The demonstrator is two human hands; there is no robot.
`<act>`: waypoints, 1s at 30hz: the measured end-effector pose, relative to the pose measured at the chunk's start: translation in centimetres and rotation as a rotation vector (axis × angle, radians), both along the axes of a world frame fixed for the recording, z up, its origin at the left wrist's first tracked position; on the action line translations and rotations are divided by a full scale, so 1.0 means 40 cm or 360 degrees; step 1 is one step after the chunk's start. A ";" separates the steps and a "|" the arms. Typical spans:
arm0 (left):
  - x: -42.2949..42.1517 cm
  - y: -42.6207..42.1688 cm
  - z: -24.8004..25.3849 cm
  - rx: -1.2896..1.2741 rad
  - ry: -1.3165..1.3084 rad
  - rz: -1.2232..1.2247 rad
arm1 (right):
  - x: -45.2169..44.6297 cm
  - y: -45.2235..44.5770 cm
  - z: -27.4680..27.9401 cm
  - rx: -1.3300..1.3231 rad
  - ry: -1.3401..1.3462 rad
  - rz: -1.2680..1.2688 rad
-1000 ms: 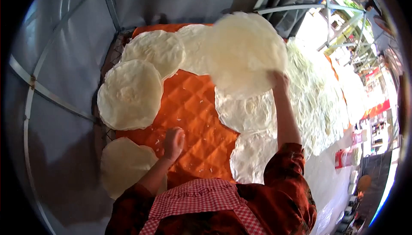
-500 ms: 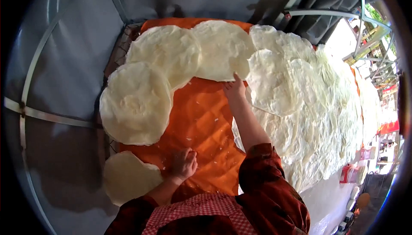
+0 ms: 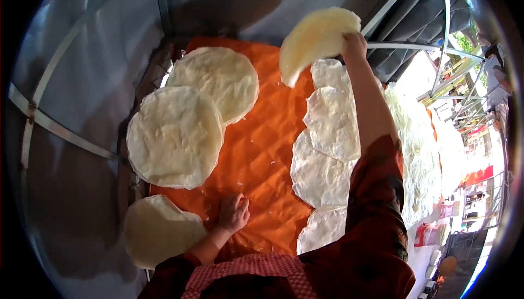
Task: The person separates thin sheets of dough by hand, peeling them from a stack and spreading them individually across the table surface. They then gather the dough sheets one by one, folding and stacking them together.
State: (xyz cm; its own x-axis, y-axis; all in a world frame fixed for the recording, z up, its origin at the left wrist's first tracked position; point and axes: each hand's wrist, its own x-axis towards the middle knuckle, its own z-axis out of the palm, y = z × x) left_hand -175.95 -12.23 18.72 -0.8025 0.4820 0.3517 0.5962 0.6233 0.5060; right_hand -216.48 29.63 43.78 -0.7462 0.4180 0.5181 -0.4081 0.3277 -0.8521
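orange cloth point(image 3: 267, 151) is now showing where a pale round sheet point(image 3: 314, 37) was lying; the right hand point(image 3: 355, 46) is lifting it above the far edge, fingers pinching its rim, while the left hand's point(image 3: 233, 214) fingers are curling inward, apparently empty.

The space is enclosed on the left and at the far side by grey sheeting point(image 3: 71, 201), crossed by pale metal bars point(image 3: 71, 135). Dark shadows point(image 3: 234, 11) are cast on the far sheeting. At the upper right, black sheeting point(image 3: 412, 18) is gathered in folds beside more bars. An orange cloth point(image 3: 265, 162) is spread below. The right side is flooded with bright daylight, in which greenery point(image 3: 464, 42) and a red strip point(image 3: 478, 175) can be seen; finer detail there is blurred.
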 end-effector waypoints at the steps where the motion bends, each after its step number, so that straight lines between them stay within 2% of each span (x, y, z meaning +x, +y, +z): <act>1: -0.002 -0.003 0.008 0.0010 -0.0008 -0.0006 | 0.026 -0.005 0.017 0.0054 -0.0031 0.0015; 4: 0.006 0.010 -0.015 0.0070 -0.0023 0.0022 | 0.155 -0.102 0.090 0.0352 -0.0279 -0.0017; 5: 0.016 0.007 -0.010 0.0076 -0.0026 0.0026 | 0.176 -0.130 0.115 0.0567 -0.0448 0.0043; 6: 0.017 0.004 0.003 -0.0014 0.0020 0.0026 | 0.195 -0.170 0.126 0.0919 -0.0368 0.0024; 7: 0.019 0.001 0.001 0.0070 -0.0132 0.0035 | 0.214 -0.226 0.131 0.1262 -0.0283 0.0008; 9: 0.005 0.003 -0.022 0.0242 -0.0433 0.0042 | 0.368 -0.414 0.140 0.1353 -0.0346 0.0383; 11: -0.053 -0.008 0.039 0.1969 -0.1945 0.0421 | 0.522 -0.568 0.030 0.1665 -0.0446 0.0604; 12: -0.055 -0.020 0.141 0.2421 -0.1919 0.0341 | 0.626 -0.633 -0.035 0.1843 -0.0361 0.0740; 13: -0.059 -0.042 0.240 0.2879 -0.1839 0.0257 | 0.714 -0.709 -0.082 0.1794 -0.0597 0.0941; 15: -0.051 -0.104 0.259 0.2894 -0.1979 -0.0131 | 0.846 -0.790 -0.168 0.1394 -0.0980 0.1350; 17: -0.024 -0.154 0.116 0.2636 -0.2031 0.0042 | 0.900 -0.819 -0.265 0.0955 -0.1064 0.1542; 18: -0.007 -0.141 0.144 0.2757 -0.2004 0.0223 | 0.925 -0.820 -0.312 0.0739 -0.1112 0.1609; 20: 0.005 -0.149 0.167 0.2751 -0.1895 0.0064 | 0.928 -0.809 -0.382 0.0523 -0.1221 0.1624; 21: 0.012 -0.151 0.173 0.2737 -0.1855 -0.0020 | 0.936 -0.808 -0.381 0.0428 -0.1226 0.1616; 22: 0.012 -0.145 0.179 0.2891 -0.1905 0.0020 | 0.939 -0.803 -0.368 0.0295 -0.1356 0.1572; 26: 0.010 -0.158 0.159 0.2846 -0.1880 -0.0025 | 0.924 -0.770 -0.397 0.0176 -0.1277 0.1560; 28: 0.021 -0.162 0.159 0.2295 -0.1488 -0.0047 | 0.933 -0.758 -0.409 0.0268 -0.1224 0.1460; 30: 0.028 -0.162 0.148 0.2142 -0.1385 -0.0008 | 0.963 -0.782 -0.377 0.0585 -0.0940 0.1163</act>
State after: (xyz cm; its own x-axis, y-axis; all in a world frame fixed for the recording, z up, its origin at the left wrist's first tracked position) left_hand -174.82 -18.71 24.64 -0.9754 0.2168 -0.0389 -0.1523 -0.5364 0.8301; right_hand -177.94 -1.67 28.72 -0.9345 -0.3556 -0.0127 -0.1590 0.4493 -0.8791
